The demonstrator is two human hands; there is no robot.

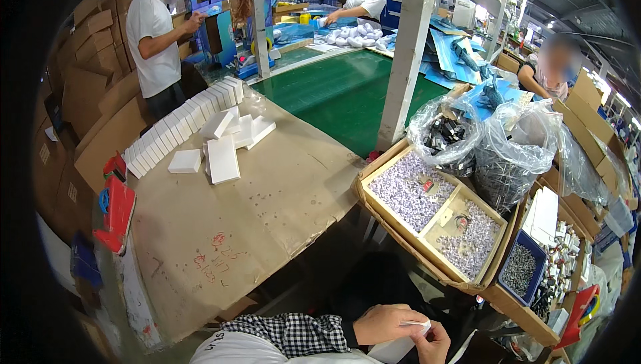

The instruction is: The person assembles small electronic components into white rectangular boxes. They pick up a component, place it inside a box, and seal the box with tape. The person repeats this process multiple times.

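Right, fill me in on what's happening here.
A person's left hand and right hand pinch a small white piece together; its exact kind is unclear. On the brown-covered table, flat white rectangular boxes stand in a row, with several more lying loose beside it. To the right, a divided pale wooden tray holds many tiny whitish-purple parts.

A big brown table (314, 190) with white boxes on it.
The table is ahead and to the left of the left hand (384, 324). Away from the hand, a long row of white boxes (180, 123) stands along the far left side. Loose boxes (224, 160) lie a bit right of the row. Red scribbles (217, 260) are closer to the hand.
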